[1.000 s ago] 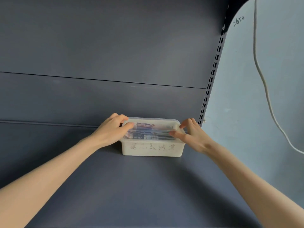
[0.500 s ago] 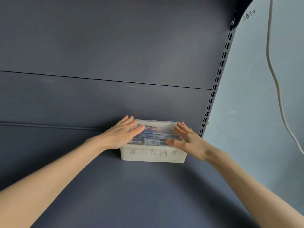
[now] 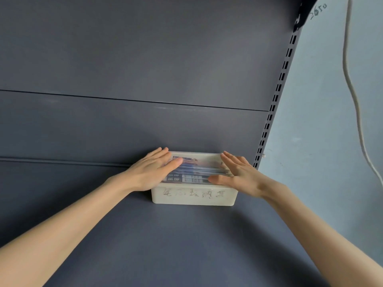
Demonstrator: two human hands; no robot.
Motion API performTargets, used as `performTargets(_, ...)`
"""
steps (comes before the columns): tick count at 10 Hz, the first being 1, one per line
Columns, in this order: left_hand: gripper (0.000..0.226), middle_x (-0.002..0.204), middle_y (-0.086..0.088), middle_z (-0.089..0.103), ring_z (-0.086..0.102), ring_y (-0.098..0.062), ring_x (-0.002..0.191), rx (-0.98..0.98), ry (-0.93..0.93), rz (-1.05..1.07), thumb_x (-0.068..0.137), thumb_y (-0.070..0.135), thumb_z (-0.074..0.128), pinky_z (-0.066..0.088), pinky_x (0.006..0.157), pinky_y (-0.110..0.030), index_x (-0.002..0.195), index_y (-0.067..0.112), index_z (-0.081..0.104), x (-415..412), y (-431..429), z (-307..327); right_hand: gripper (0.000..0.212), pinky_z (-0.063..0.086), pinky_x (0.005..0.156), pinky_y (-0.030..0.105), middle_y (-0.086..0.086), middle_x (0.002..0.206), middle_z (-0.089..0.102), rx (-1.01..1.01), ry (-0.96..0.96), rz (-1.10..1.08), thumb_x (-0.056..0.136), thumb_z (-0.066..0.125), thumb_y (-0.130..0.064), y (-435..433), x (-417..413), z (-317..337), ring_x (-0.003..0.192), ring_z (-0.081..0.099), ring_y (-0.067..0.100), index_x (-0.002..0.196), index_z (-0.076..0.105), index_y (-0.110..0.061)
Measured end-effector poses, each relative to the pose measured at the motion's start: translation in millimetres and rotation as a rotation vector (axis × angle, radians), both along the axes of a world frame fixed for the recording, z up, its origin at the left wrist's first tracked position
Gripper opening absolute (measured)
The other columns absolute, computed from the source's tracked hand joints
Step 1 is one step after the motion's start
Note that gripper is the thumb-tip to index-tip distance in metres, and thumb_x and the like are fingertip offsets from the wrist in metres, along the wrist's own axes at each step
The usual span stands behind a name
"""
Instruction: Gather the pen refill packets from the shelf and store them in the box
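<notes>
- The box (image 3: pixel 193 196), a pale translucent plastic tub, sits on the dark grey shelf (image 3: pixel 165 245) just below the middle of the frame, its far side close against the shelf's back panel (image 3: pixel 134 59).
- A clear lid (image 3: pixel 196 162) lies over the top of the box, and the pen refill packets (image 3: pixel 190 177) show through it as blue, white and dark strips lying side by side (their print is too blurred to read).
- Faded handwriting (image 3: pixel 193 193) runs across the box's front wall.
- The left hand (image 3: pixel 152 172) lies flat on the left end of the lid, fingers straight and close together, thumb stretched toward the centre of the lid.
- The right hand (image 3: pixel 238 175) lies flat on the right end in the same way, fingers extended toward the back panel, thumb pointing left along the front edge of the lid.
- Neither hand is curled around anything; both palms rest open on the lid, with a bare strip of lid between the two thumbs.
- Both bare forearms reach in from the lower corners of the frame.
- A slotted upright (image 3: pixel 275 96) runs up the right side of the shelf unit, and beyond it is a pale wall (image 3: pixel 321 141) with a light cable (image 3: pixel 352 90) hanging down at the right of the frame.
</notes>
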State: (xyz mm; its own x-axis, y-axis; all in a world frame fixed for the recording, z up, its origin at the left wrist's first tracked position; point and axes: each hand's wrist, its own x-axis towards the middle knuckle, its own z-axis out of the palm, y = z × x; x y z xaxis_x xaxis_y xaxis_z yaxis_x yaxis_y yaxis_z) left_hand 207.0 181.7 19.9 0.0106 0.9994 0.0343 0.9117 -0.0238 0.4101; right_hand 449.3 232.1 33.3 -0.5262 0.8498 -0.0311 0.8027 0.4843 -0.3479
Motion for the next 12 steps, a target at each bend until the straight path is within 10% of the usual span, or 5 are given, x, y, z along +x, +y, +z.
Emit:
performTargets(4, 0.043, 0.152, 0.000, 0.036, 0.027, -0.014, 0.142, 0.260, -0.115, 0.137, 0.099, 0.041, 0.034, 0.021, 0.111, -0.031, 0.131, 0.021, 0.055, 6, 9, -4, 0.088, 0.003, 0.117, 0.043, -0.010, 0.161, 0.003, 0.039, 0.010, -0.056, 0.083, 0.040, -0.071, 18, 2, -9, 0.148, -0.002, 0.012, 0.152, 0.011, -0.023)
performTargets(5, 0.049, 0.157, 0.004, 0.020, 0.010, -0.007, 0.146, 0.144, -0.252, 0.050, 0.095, 0.047, 0.042, 0.012, 0.114, -0.029, 0.137, 0.022, 0.047, 3, 5, -3, 0.087, 0.018, 0.116, 0.041, -0.009, 0.161, 0.012, 0.048, 0.112, -0.062, 0.078, 0.045, -0.074, 14, 4, -9, 0.146, 0.016, 0.017, 0.149, 0.023, -0.028)
performTargets(7, 0.050, 0.135, 0.004, 0.052, 0.045, -0.014, 0.128, 0.387, -0.102, 0.089, 0.087, 0.052, 0.054, 0.030, 0.102, -0.022, 0.122, 0.016, 0.062, 5, -10, -12, 0.075, 0.038, 0.103, 0.040, -0.008, 0.150, 0.034, 0.164, 0.057, -0.083, 0.081, 0.046, -0.070, 10, 5, -4, 0.129, 0.047, 0.024, 0.138, 0.045, -0.021)
performTargets(12, 0.049, 0.150, 0.002, 0.037, 0.018, -0.018, 0.144, 0.363, 0.026, 0.093, 0.092, 0.049, 0.047, 0.011, 0.115, -0.038, 0.130, 0.020, 0.054, 8, -12, -5, 0.065, 0.016, 0.116, 0.039, 0.000, 0.160, 0.017, 0.251, 0.152, -0.063, 0.090, 0.047, -0.054, 7, 8, -1, 0.146, 0.018, 0.024, 0.143, 0.040, -0.017)
